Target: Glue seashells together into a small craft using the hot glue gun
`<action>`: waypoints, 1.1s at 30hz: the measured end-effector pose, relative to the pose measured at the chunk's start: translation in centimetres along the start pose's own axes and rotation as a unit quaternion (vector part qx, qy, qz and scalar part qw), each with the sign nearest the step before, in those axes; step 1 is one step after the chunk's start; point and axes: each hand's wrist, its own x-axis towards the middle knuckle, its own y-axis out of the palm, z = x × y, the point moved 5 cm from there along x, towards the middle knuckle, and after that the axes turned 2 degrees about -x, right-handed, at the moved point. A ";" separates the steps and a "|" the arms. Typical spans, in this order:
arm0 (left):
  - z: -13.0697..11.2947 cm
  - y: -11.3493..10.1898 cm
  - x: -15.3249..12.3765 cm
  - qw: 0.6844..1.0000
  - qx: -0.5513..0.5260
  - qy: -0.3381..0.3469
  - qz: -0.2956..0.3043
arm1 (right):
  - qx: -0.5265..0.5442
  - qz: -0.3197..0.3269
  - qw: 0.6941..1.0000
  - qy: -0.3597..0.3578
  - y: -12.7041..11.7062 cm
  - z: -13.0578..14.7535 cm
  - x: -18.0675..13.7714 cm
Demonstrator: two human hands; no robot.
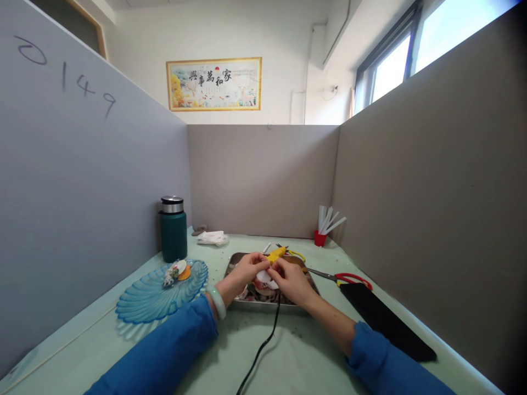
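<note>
My left hand [250, 267] and my right hand [291, 278] meet over a metal tray [269, 308], fingertips pinched together. What sits between the fingertips is mostly hidden and too small to name. White shell-like pieces [265, 277] show just below the fingers; whether they are held or lie in the tray, I cannot tell. Several shells [263, 291] in pink, brown and cream fill the tray. Just beyond my fingers lies a yellow tool [276, 254], which looks like a hot glue gun. From the tray's front edge a black cord [267, 340] runs toward me.
On the left, a blue scalloped plate [148, 296] carries a small shell cluster [177, 272]. Behind it stands a green bottle [173, 236]. White tissue [212, 238] lies at the back. To the right are red-handled scissors [349, 278], a black flat strip [385, 318] and a red cup [320, 238] of white sticks.
</note>
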 end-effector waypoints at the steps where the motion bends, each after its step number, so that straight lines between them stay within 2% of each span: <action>1: 0.0 0.0 0.0 1.000 0.001 0.000 0.001 | -0.001 0.000 1.000 0.000 0.0 0.0 0.0; 33: 0.0 0.0 0.0 1.000 0.006 0.002 -0.002 | 0.000 0.005 1.000 0.002 0.2 -0.2 0.0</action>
